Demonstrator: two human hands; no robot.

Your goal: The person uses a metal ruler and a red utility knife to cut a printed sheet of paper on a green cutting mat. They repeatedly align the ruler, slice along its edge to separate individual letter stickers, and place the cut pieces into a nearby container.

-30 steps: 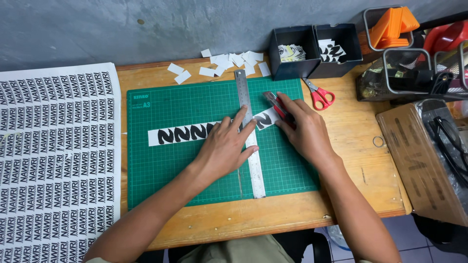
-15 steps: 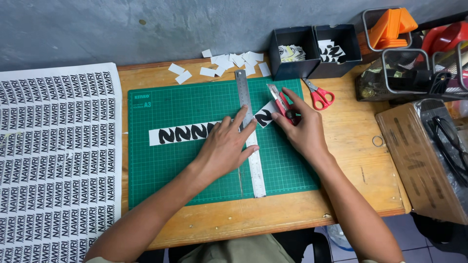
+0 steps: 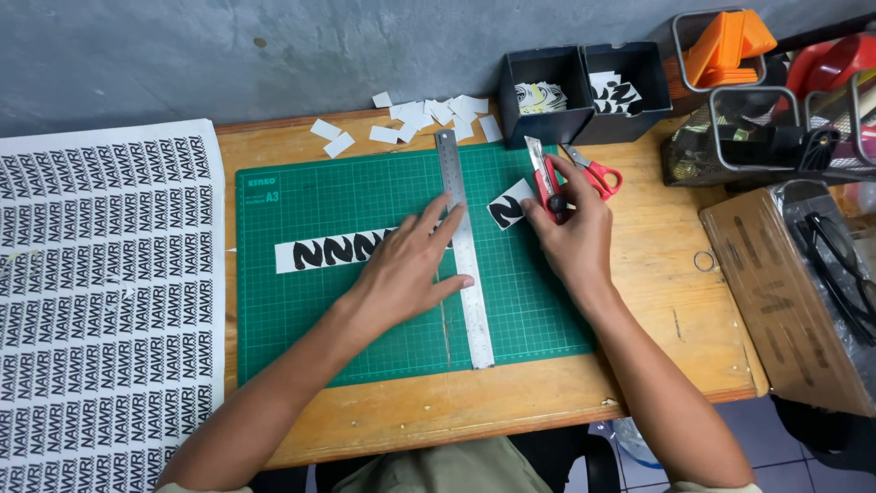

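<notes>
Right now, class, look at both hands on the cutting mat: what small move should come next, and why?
Probably the right hand, holding the red cutter, should lift the cut square piece away towards the black boxes. It already lies apart from the strip, right of the steel ruler, which the left hand presses down.

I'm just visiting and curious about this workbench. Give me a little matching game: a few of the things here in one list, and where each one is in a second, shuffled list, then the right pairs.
Things
1. metal ruler
2. red utility knife
3. red-handled scissors
4. loose white paper pieces

Places
A. scattered on the wood at the far edge of the green cutting mat
B. pressed down on the mat under the left hand
C. lying on the table in front of the black boxes
D. held in the right hand

Pairs: 1-B, 2-D, 3-C, 4-A
</notes>
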